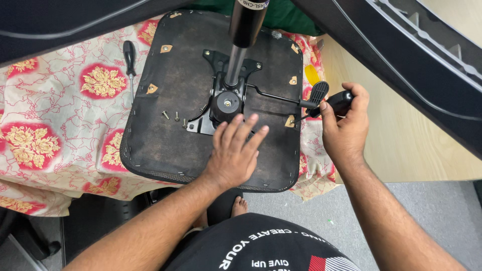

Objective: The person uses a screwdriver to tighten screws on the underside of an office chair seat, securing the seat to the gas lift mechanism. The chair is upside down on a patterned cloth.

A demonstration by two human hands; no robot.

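Low centre of the frame, the left hand [235, 153] lay open, flat on the upturned seat base [165, 140]; steady pressure there would help. Right of centre, the right hand [345, 131] gripped a screwdriver [337, 103], best kept square. Loose screws [175, 117] waited left of the mechanism plate [227, 95].

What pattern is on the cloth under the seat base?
Cream cloth with thin red vine lines and red patches holding gold flowers, seen in the head view.

The scene is viewed from one head-worn camera, aimed steeply downward at close range; the surface [60, 100] is framed toward 12 o'clock.
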